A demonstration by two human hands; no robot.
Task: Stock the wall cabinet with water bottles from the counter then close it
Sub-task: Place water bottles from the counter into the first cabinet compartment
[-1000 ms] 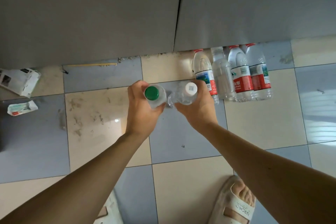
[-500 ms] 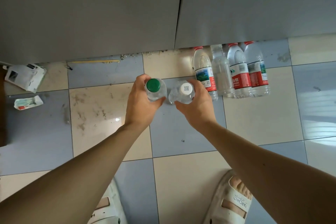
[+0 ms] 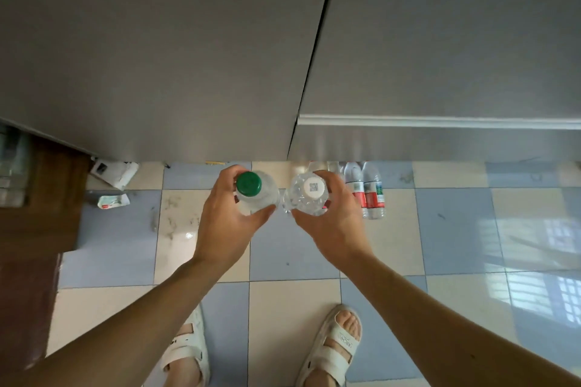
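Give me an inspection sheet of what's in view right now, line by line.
Surface: checkered tile floor, scuffed at left.
Job's things: green-capped bottle in left hand; white-capped bottle in right hand; more bottles standing on the floor by the grey cabinet doors, both closed.
Clutter: crumpled packaging and a small wrapper on the floor.
Grips: each hand curled round its bottle.
Cables: nothing seen.
Surroundings: brown wooden furniture at left; sandalled feet.
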